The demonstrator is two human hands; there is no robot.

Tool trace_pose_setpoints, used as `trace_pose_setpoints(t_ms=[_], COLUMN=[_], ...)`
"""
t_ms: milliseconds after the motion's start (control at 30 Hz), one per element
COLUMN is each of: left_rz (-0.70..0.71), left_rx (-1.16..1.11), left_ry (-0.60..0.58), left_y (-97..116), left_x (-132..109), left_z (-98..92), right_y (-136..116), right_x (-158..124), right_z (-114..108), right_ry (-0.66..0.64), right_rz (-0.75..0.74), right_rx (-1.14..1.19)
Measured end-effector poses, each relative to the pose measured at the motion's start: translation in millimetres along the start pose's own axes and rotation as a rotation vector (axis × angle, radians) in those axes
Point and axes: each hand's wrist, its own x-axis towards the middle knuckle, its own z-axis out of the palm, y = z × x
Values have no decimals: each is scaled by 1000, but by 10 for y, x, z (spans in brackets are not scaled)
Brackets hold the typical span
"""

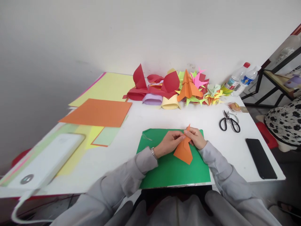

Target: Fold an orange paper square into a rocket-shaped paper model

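Observation:
A partly folded piece of orange paper (183, 152) is held above the green board (162, 174), its wide end toward me and a narrow point sticking up at the far end. My left hand (169, 142) pinches its left side near the middle, thumb and fingers pressed together. On the other side, my right hand (196, 137) grips the upper right part, with the thumb on top and the other fingers partly hidden behind the paper. A bracelet or watch band circles the left wrist.
Flat paper sheets, an orange one (98, 113) on top, lie left beside a white power bank (51, 160) with a cable. Folded paper pieces (188, 89) line the wall. To the right are black-handled scissors (229, 121), a phone (260, 158) and two bottles (237, 78).

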Motion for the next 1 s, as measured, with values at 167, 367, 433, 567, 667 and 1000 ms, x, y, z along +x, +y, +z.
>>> trace_pose_setpoints(t_ms=[167,367,433,567,667,1000], left_rz=[-8,-41,-31,-32,-45,-2], left_rx=[51,-37,-39,-57,-65,5], left_ry=[-63,-117,-122,-99,-81,-85], left_y=[-18,4,16,-4,-24,75], left_x=[-27,-36,-37,-32,-25,-28], left_z=[26,32,27,19,18,-14], right_y=[-53,-25,-20,-42,-59,-70], right_x=[16,24,23,13,5,6], right_z=[-18,-33,-28,-17,-16,-84], right_ry=[-41,-38,-16,-39,-103,16], right_rz=[-78,-77,-81,-63,-39,-49], right_rx=[-10,7,25,5,-12,27])
